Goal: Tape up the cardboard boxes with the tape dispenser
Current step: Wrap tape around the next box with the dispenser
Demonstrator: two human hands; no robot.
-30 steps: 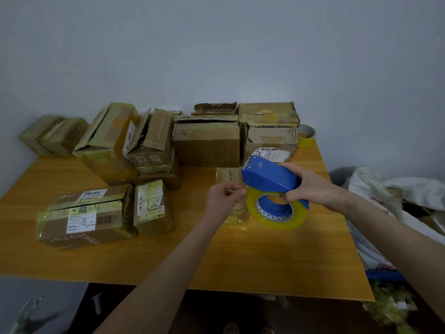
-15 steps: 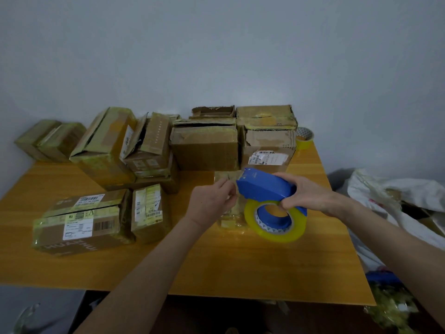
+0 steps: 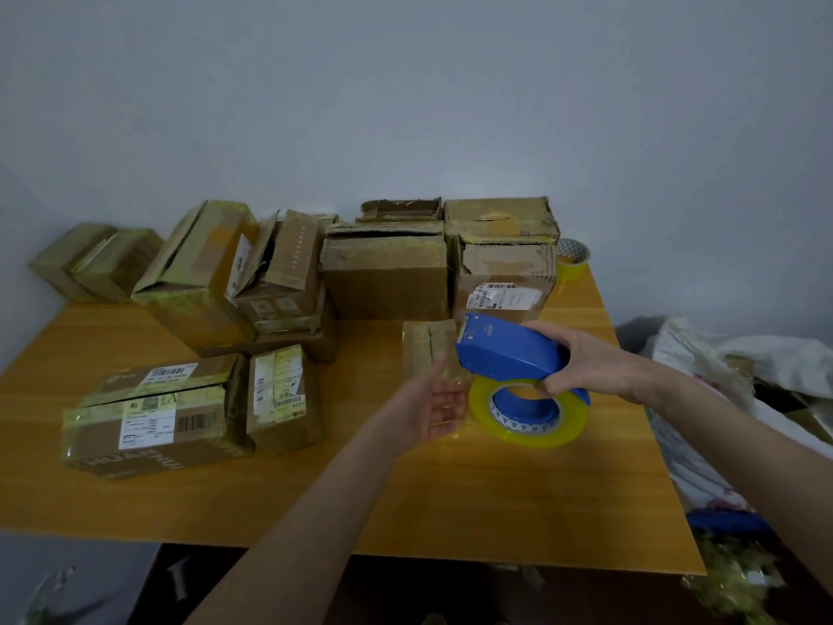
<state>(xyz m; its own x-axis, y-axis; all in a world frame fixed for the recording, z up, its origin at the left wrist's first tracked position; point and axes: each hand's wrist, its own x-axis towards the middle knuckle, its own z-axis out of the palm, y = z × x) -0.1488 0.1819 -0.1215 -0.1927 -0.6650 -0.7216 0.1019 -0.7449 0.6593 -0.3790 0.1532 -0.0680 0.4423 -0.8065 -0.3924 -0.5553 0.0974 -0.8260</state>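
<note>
Tape [image 3: 541, 439] may be heading for a crooked start — right hand [image 3: 590, 367] is gripping the dispenser [image 3: 509, 349], left hand [image 3: 430, 410] is lying with fingers [image 3: 446, 392] wide, box [image 3: 426, 347] unsteadied.

Left hand [image 3: 435, 410] open-palmed; right hand [image 3: 590, 367] in a closed grip

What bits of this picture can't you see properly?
Head view:
Small box: partly hidden behind the blue tape dispenser and left hand.
Left hand: blurred; whether it touches tape is unclear.
Spare tape roll: partly behind a stacked box.
Shipping label print: too small to read.
White bag: cut off by the right edge.
</note>
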